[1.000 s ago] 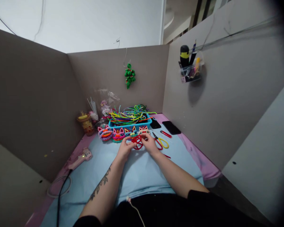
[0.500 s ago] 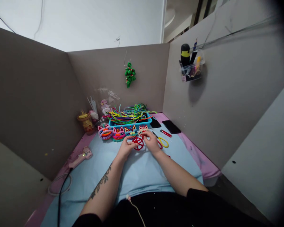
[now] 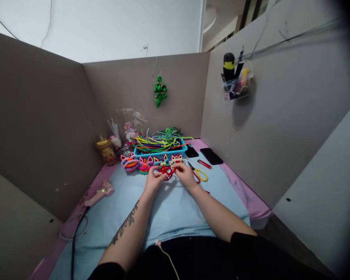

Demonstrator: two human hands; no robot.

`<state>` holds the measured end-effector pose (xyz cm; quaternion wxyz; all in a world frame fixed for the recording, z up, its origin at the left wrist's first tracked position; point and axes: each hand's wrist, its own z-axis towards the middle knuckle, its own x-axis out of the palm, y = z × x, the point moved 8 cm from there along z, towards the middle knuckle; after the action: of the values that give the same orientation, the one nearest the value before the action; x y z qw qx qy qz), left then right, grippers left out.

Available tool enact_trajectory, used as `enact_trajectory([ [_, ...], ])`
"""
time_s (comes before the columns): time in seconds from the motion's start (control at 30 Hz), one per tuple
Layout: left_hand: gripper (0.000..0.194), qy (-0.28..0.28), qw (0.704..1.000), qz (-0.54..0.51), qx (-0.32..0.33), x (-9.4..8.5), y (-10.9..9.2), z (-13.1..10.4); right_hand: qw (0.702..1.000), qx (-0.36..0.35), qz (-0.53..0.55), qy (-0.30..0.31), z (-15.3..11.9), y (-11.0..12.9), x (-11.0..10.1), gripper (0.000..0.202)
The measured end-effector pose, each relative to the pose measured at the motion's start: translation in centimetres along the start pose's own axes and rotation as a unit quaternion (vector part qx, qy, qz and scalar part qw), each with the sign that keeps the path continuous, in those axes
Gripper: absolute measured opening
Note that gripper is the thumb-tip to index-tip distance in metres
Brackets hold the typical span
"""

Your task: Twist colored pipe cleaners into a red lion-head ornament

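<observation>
Between my two hands is a red pipe-cleaner frame [image 3: 167, 173], a rounded openwork shape held just above the blue cloth [image 3: 175, 210]. My left hand [image 3: 154, 179] pinches its left side between thumb and fingers. On the other side, my right hand [image 3: 184, 174] is closed on the frame's right edge; the fingertips partly hide what they grip. Right behind the hands stands a row of colourful fuzzy animal heads, among them a purple-and-orange one [image 3: 130, 163] and a cream-and-red one [image 3: 177, 160]. Scissors [image 3: 202, 175] with yellow and red handles lie beside my right hand.
A blue basket [image 3: 160, 154] full of coloured pipe cleaners stands behind the heads. At left lies a pink glue gun [image 3: 100, 194] with a black cord. A red cutter [image 3: 204, 164] and a phone [image 3: 211, 156] lie at right. Grey partitions [image 3: 146, 93] enclose the table.
The red frame has tipped from facing me to a flatter angle and shifted slightly up and left. My left hand has moved a little with it; the right hand has barely moved.
</observation>
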<state>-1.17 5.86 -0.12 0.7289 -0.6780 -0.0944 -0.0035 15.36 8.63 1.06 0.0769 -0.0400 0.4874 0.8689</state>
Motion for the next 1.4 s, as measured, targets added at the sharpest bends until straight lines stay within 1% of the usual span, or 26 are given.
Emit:
enact_trajectory([
  [0.1,0.06,0.007,1.0,-0.007,0.013,0.0,0.3,0.3,0.997,0.049,0.056,0.029,0.2,-1.2,0.6,0.013],
  [0.23,0.058,0.022,0.999,-0.016,0.035,0.0,0.3,0.6,0.993,0.072,0.077,0.059,0.4,-1.5,1.1,0.01],
  [0.27,0.057,0.028,0.999,-0.015,0.04,0.1,0.2,0.6,0.993,0.072,0.07,0.061,0.4,-1.5,1.1,0.01],
  [0.33,0.055,0.037,0.998,-0.011,0.05,0.3,0.1,0.5,0.996,0.06,0.043,0.045,0.3,-1.1,0.7,0.011],
  [0.4,0.054,0.041,0.998,-0.001,0.056,0.4,0.0,0.4,0.999,0.033,0.006,0.018,0.2,-0.5,0.2,0.014],
  [0.47,0.051,0.043,0.997,0.011,0.062,0.5,0.0,0.4,1.0,-0.001,-0.023,0.01,0.1,0.1,0.0,0.017],
  [0.53,0.05,0.043,0.997,0.017,0.068,0.5,0.1,0.4,0.999,-0.015,-0.026,0.029,0.0,0.4,0.4,0.018],
  [0.67,0.053,0.037,0.996,0.001,0.077,0.2,0.1,0.6,0.997,0.015,-0.009,0.071,-0.1,-0.4,1.3,0.014],
  [0.73,0.055,0.032,0.997,-0.02,0.069,0.1,0.1,0.6,0.998,0.003,-0.027,0.065,0.0,-0.5,1.3,0.011],
  [0.83,0.059,0.023,0.998,-0.052,0.04,0.1,0.2,0.5,0.997,-0.03,-0.065,0.027,-0.1,-0.2,1.1,0.004],
  [0.9,0.061,0.019,0.997,-0.067,0.022,0.1,0.2,0.3,0.998,-0.014,-0.063,0.017,-0.2,-0.7,1.1,0.003],
  [1.0,0.062,0.013,0.996,-0.09,0.003,0.1,0.1,0.1,0.997,0.052,-0.016,0.051,-0.4,-2.3,2.0,0.007],
  [1.07,0.064,0.011,0.994,-0.111,-0.013,0.1,0.1,0.0,0.994,0.077,0.012,0.073,-0.6,-2.9,2.5,0.011],
  [1.23,0.064,0.022,0.985,-0.157,-0.062,0.1,0.9,0.0,0.995,0.068,0.02,0.076,-0.6,-2.9,2.8,0.013],
  [1.4,0.058,0.006,0.981,-0.187,-0.061,-0.1,1.2,0.4,0.995,0.057,-0.003,0.079,-0.6,-2.3,2.9,0.013],
])
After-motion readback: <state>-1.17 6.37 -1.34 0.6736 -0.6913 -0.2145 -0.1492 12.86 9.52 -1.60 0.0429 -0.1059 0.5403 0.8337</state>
